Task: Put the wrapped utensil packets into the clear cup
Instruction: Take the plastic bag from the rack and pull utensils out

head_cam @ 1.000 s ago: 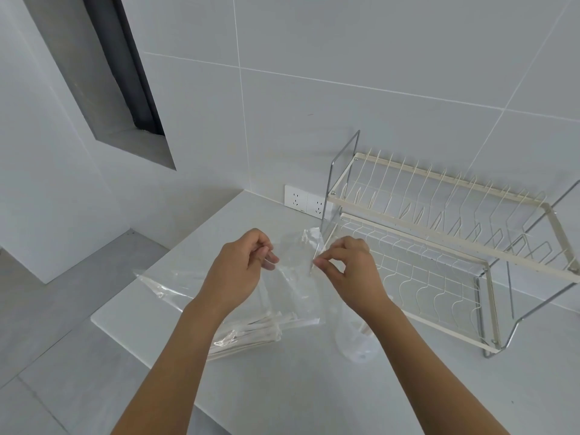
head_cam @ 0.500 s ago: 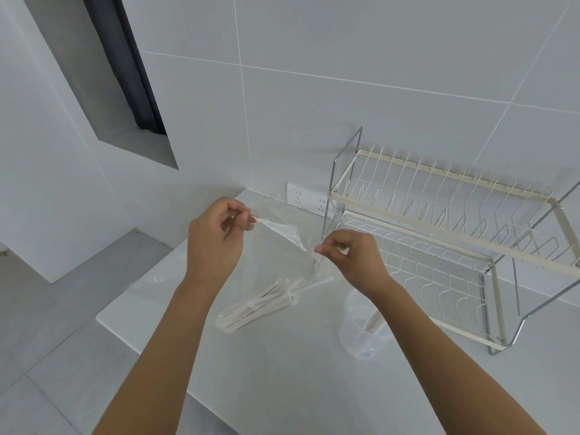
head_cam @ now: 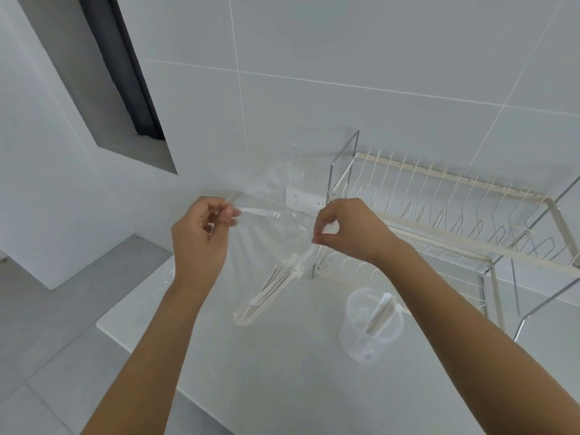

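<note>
My left hand [head_cam: 201, 237] and my right hand [head_cam: 345, 229] each pinch one side of the mouth of a clear plastic bag [head_cam: 276, 227], held up above the counter. A bundle of white wrapped utensil packets [head_cam: 270, 290] hangs in the bag's lower end, slanting down to the left. The clear cup [head_cam: 370, 328] stands on the counter below my right forearm, with one or two wrapped packets [head_cam: 379, 315] leaning inside it.
A two-tier cream and chrome dish rack [head_cam: 455, 221] stands on the grey counter [head_cam: 282, 372] at the right, against the tiled wall. A white wall socket [head_cam: 303, 200] sits behind the bag. The counter's edge runs diagonally at the lower left, floor beyond.
Both hands have raised the bag off the counter and pulled its mouth apart. The packet bundle has swung from lying flat to hanging steeply inside the bag.
</note>
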